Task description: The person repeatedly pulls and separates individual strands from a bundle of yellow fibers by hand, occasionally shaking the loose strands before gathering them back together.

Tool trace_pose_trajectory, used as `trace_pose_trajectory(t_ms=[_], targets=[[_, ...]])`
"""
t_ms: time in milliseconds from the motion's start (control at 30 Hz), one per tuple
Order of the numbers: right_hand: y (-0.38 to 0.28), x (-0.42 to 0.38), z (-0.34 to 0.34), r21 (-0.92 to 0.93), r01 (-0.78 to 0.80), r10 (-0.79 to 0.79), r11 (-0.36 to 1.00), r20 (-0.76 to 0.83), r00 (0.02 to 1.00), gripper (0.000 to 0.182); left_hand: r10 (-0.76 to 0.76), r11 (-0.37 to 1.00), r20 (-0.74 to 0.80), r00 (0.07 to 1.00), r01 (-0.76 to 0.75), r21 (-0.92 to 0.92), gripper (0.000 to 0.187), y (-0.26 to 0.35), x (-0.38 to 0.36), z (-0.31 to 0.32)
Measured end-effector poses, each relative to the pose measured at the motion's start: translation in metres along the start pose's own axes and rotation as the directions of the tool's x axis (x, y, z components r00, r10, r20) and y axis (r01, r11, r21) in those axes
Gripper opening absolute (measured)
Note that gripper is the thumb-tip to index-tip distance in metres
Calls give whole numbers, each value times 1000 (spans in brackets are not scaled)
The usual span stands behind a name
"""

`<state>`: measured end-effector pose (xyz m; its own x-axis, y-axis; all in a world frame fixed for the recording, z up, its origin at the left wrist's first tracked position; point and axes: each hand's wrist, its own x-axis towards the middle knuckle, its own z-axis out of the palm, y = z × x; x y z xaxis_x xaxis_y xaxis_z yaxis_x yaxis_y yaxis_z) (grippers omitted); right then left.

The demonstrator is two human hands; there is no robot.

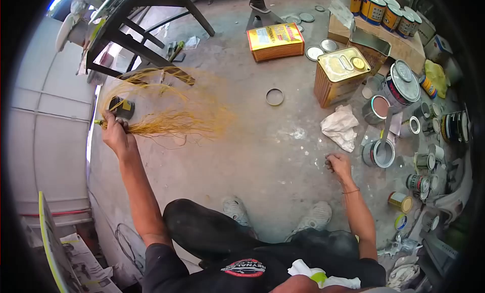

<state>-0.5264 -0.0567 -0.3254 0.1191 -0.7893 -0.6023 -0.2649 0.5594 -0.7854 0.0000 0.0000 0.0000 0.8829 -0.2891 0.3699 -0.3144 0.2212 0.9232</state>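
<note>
My left hand (116, 133) is closed around a bundle of long yellow fibres (172, 125) with a green end sticking out behind the fist. The fibres fan out to the right over the floor, their tips blurred. Just beyond that hand is a dark can (122, 108), partly covered by strands. My right hand (338, 165) has its fingers curled in, with nothing visible in them. It is held above the floor, nearest a crumpled pale cloth (339, 127) and an open can of grey paint (379, 154) with a flat stick (387, 127) standing in it.
A rectangular thinner tin (343, 65) stands ahead, with another yellow tin (276, 40) lying behind it. Several paint cans crowd the right side, including one of reddish-brown paint (378, 107). A round ring-like lid (275, 96) lies mid-floor. A dark trestle (144, 45) stands far left.
</note>
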Motion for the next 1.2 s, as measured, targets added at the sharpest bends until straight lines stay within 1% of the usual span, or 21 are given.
trace_pose_trajectory(t_ms=[67, 100, 133, 200, 233, 267, 333, 367, 433, 467, 500, 533, 600, 633, 700, 733, 800, 900, 1000, 1133, 1200], targets=[[5, 7, -9, -23, -20, 19, 1000, -45, 999, 19, -208, 964, 79, 975, 190, 186, 25, 2, -2, -8], [-19, 18, -19, -114, 71, -77, 991, -50, 996, 21, -262, 946, 266, 928, 194, 259, 27, -16, -24, 3], [-31, 8, -17, -190, 116, -124, 975, -29, 992, 23, -373, 898, 489, 788, 175, 403, 29, -12, -48, 13], [-88, -17, 12, -163, 360, -370, 919, -37, 928, 25, -498, 822, 620, 606, 102, 560, 33, -8, -95, 41], [-114, -32, 28, -109, 426, -428, 898, 1, 904, 24, -553, 802, 660, 509, 109, 587, 34, -9, -112, 51], [-139, -47, 40, -58, 494, -493, 868, 26, 870, 23, -606, 788, 692, 392, 174, 591, 35, -11, -127, 60], [-177, -80, 62, -84, 726, -714, 683, 135, 687, 22, -627, 779, 749, 212, 163, 606, 37, -4, -150, 72], [-189, -93, 71, -57, 742, -723, 668, 186, 666, 22, -624, 781, 754, 206, 161, 603, 37, -2, -156, 74], [-199, -107, 86, -28, 754, -728, 657, 240, 643, 22, -664, 745, 744, 66, 138, 653, 38, 2, -166, 74], [-201, -111, 92, 16, 750, -710, 662, 336, 619, 22, -670, 737, 741, 37, 151, 659, 37, 9, -173, 76], [-202, -114, 96, 59, 741, -687, 669, 430, 586, 22, -669, 738, 742, 38, 152, 657, 37, 8, -179, 75], [-203, -116, 97, 58, 742, -687, 668, 431, 585, 22, -660, 746, 751, 17, 132, 653, 36, 5, -184, 74], [-204, -121, 99, 77, 661, -608, 747, 482, 631, 21, -655, 747, 756, -3, 146, 648, 33, 5, -191, 74], [-199, -120, 100, 79, 660, -609, 747, 481, 631, 21, -656, 746, 754, -2, 144, 650, 33, 5, -191, 75], [-187, -114, 102, 181, 520, -543, 835, 422, 725, 25, -672, 736, 740, 24, 121, 666, 32, 6, -191, 76], [-186, -114, 101, 181, 523, -546, 833, 420, 725, 25, -670, 739, 742, 24, 119, 664, 32, 6, -190, 77], [-185, -113, 98, 280, 445, -525, 851, 405, 748, 24, -596, 792, 803, -19, 153, 591, 30, 5, -190, 77], [-188, -114, 94, 276, 402, -487, 873, 451, 748, 23, -561, 813, 827, -28, 169, 557, 29, 12, -195, 81], [-187, -120, 101, 346, 340, -470, 874, 427, 772, 22, -608, 784, 794, -10, 145, 603, 27, 4, -194, 78], [-181, -115, 104, 299, 337, -441, 893, 429, 788, 20, -627, 772, 779, 18, 149, 618, 24, -1, -198, 75], [-182, -111, 101, 146, 459, -476, 876, 416, 775, 18, -641, 762, 765, 64, -67, 644, 23, -5, -199, 73]])
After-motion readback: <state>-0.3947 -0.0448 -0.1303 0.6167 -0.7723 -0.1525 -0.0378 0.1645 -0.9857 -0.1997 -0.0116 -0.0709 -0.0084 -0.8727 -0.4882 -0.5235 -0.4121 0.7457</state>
